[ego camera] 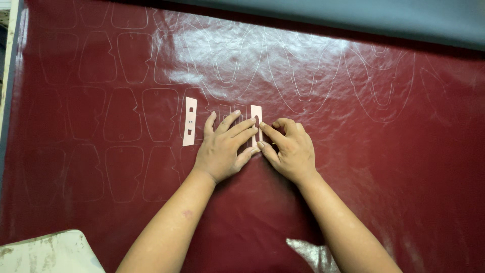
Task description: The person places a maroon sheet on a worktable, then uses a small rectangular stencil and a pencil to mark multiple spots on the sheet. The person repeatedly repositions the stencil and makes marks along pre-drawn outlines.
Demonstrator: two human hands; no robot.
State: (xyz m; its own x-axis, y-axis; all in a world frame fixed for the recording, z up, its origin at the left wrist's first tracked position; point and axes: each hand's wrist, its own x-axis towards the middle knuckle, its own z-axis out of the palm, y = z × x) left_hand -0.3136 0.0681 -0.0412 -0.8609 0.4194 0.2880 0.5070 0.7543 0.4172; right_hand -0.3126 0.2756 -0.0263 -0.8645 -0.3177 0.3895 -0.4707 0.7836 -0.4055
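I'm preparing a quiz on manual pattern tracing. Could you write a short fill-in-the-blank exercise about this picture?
1. Both hands press a pale strip template onto a sheet of ____ coloured material.
2. A second strip template lies untouched beside the ____ hand.
3. The right hand touches the strip with its ____.

Missing words: dark red; left; fingertips
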